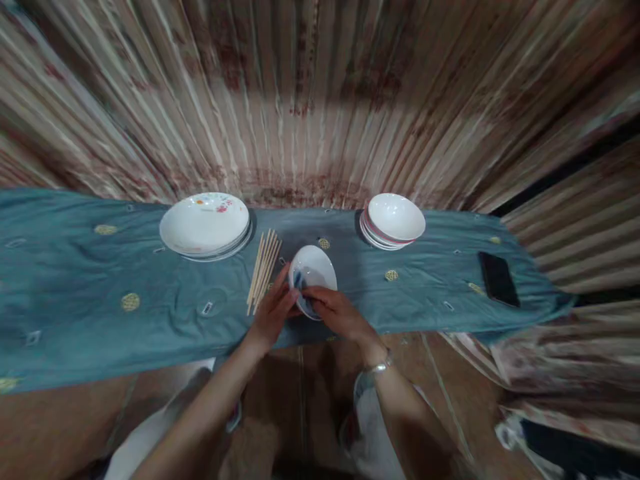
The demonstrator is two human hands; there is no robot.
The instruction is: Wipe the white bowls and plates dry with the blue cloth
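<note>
A white bowl (319, 267) is tilted over the front edge of the table, its inside facing up toward me. My left hand (271, 310) grips the bowl's left side, thumb at the rim. Inside the bowl's lower part, the fingers of my right hand (337, 310) are bent and pressed together. A blue-grey patch (299, 279) shows in the bowl near both hands; whether it is a cloth or a mark cannot be made out. Just left of the bowl, several light wooden chopsticks (265, 267) lie side by side.
A stack of white flowered plates (205, 227) stands at the back left of the blue-green tablecloth (90, 287). Stacked white bowls (395, 217) are at the back right. A black phone (499, 279) lies farther right. A pleated curtain (300, 120) hangs behind the table.
</note>
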